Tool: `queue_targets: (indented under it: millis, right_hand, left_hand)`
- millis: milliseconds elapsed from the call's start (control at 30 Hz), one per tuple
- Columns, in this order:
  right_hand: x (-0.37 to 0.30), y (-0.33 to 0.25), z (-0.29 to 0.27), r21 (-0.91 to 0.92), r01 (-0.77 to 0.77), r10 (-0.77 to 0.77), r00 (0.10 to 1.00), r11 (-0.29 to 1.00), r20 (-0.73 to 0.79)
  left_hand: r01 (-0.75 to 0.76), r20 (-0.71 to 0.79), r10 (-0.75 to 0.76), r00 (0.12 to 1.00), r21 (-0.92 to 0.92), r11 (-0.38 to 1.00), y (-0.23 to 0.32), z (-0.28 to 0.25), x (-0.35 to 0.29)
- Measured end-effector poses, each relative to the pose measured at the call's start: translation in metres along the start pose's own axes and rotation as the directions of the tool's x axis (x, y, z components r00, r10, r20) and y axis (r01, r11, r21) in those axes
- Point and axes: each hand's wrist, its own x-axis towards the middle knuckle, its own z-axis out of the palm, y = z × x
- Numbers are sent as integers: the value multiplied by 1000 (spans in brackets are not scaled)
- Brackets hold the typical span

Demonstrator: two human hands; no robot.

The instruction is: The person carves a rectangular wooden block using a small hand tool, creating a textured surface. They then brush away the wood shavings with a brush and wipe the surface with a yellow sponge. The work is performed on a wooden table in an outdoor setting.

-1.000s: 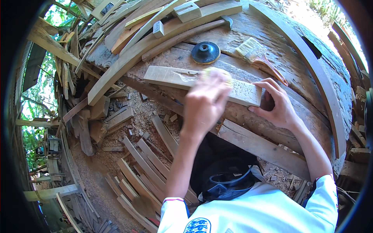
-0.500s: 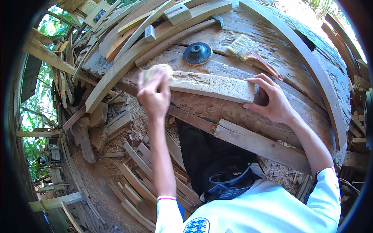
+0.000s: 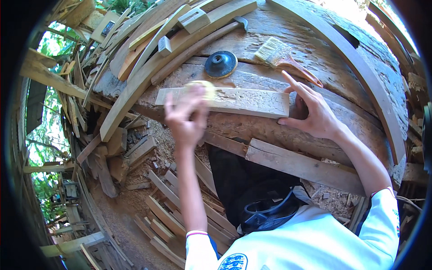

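Observation:
A pale wooden board lies crosswise on the rough workbench, its top covered with short carved or gouged marks. On its left part my left hand, blurred by motion, presses a round yellow pad that looks like a sanding disc. My right hand grips the board's right end, thumb at the near corner and fingers at the far one, with the index finger raised. Behind the board rest a black round backing pad and a wide paintbrush with a reddish-brown handle.
The workbench has a cracked, uneven top. A long curved plank runs along its right side. Stacked timber strips and a wooden-handled tool lie at the back left. Loose planks and shavings cover the ground at left.
My left hand has slid the yellow pad rightward along the board, baring the board's left end. My right hand keeps its place at the right end, its index finger now lifted.

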Motion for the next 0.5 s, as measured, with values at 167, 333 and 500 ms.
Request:
queue_targets:
  millis: [167,333,500]
  right_hand:
    - [1,4,8,-96,80,-86,995,992,-57]
    - [1,-5,1,-21,46,-47,999,999,-2]
    - [-3,-2,0,-13,65,-65,998,998,-21]
  left_hand:
    - [248,-93,-235,968,163,955,-31,-22,1]
    - [-88,136,109,985,-148,985,98,39,-3]
    - [-154,145,168,975,-102,983,76,28,-4]
